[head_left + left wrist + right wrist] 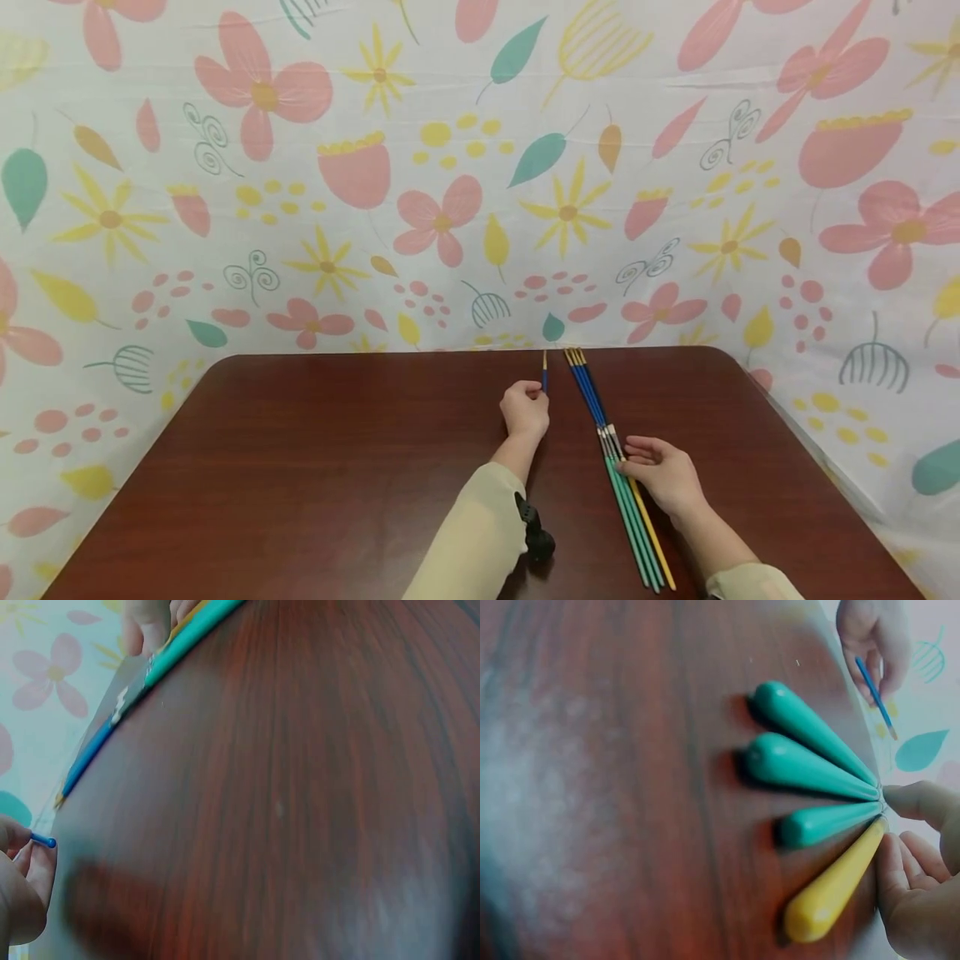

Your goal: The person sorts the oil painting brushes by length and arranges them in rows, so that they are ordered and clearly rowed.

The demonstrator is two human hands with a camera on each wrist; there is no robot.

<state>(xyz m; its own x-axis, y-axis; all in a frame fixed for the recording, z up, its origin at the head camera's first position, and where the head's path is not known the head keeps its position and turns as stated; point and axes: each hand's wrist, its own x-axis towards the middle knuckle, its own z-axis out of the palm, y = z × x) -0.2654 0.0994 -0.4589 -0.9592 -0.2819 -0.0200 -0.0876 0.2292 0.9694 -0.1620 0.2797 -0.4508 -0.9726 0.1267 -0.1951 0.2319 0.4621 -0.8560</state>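
A small blue paintbrush [545, 377] stands out from my left hand [525, 408], pinched between thumb and fingertips near the table's far edge. Its bristle end points away from me; the rounded blue handle end [49, 842] shows in the left wrist view. To the right, several blue paintbrushes [587, 390] lie side by side, bristles at the far edge. Nearer me lie green paintbrushes [633, 521] and one yellow paintbrush [654, 533], their bristles by the blue handle ends. My right hand [667, 479] is beside these, loosely bent, its thumb touching around their upper ends.
The dark wooden table [300, 467] has rounded far corners. A floral cloth [442, 167] hangs behind it and along the sides. A black wrist device [536, 533] is strapped to my left sleeve.
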